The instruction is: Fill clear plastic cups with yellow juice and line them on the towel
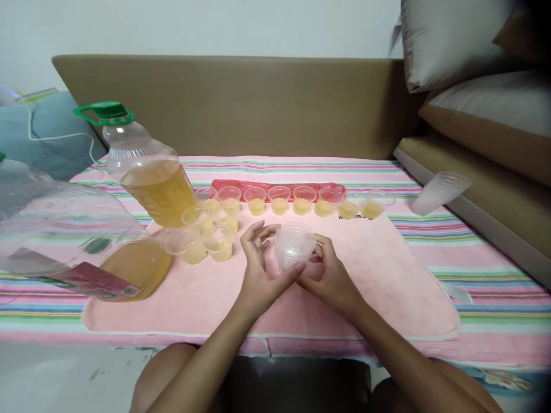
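Note:
A short stack of clear plastic cups (295, 245) is between my two hands, above the pink mat. My left hand (263, 264) curves around its left side, with the thumb across the lower front. Curled fingers of my right hand (329, 269) hold the stack's right side; part of that hand is behind the cups. Farther back stands a row of clear cups (279, 201) with pale yellow liquid in the bottom. More such cups (218, 245) are grouped left of my left hand.
A large bottle (157, 189) of yellow liquid with a green cap stands at the back left. Another big bottle (138, 269) leans nearer on the left. A red plastic packet (275, 188) lies behind the cups. Nested cups (439, 192) lie tilted at right, beside cushions (495, 109).

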Motion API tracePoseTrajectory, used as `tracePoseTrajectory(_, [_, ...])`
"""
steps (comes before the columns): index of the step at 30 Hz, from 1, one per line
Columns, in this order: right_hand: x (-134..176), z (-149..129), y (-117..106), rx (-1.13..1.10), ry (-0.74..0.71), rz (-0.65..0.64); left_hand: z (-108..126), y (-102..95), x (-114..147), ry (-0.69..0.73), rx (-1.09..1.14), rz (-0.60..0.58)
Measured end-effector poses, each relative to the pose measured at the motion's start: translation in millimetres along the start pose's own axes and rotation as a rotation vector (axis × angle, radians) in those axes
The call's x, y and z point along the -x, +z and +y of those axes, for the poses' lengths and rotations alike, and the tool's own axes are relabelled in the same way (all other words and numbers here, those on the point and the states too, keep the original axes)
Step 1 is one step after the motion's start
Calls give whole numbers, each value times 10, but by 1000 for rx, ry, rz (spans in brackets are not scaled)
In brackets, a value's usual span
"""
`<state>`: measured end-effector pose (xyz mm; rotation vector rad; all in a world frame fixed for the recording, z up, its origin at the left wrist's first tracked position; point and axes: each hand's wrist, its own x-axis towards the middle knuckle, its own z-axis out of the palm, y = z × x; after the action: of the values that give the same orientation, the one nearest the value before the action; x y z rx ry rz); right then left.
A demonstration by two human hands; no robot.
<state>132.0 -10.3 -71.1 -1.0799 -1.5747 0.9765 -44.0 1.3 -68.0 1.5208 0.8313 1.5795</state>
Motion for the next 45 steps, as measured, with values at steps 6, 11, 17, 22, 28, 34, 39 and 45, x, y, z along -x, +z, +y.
tracePoseTrajectory(6, [3, 0, 10, 9, 8, 7, -6, -9, -11, -20, 2, 14])
tracePoseTrajectory(11, [0, -5, 8, 12, 7, 0, -10, -10, -19, -47, -1, 8])
tracePoseTrajectory(17, [12, 3, 7, 12, 4, 4, -36, -13, -25, -35, 28, -6])
tracePoseTrajectory(22, [15, -9, -13, 37, 9, -2, -40, -15, -34, -16, 13, -21])
tracePoseTrajectory(28, [10, -20, 7, 62, -3, 0, -44, -12, -44, 3, -2, -22])
tracePoseTrajectory(34, [21, -58, -26, 10, -19, -42, -52, -30, -38, 19, -11, -28])
tracePoseTrajectory(39, [-8, -96, -201, 9, -18, -49, -36, -35, -37, 22, -35, -39])
tracePoseTrajectory(45, [-100, -381, -313, -6, -230, 8, -46, -30, -66, 69, -147, -69])
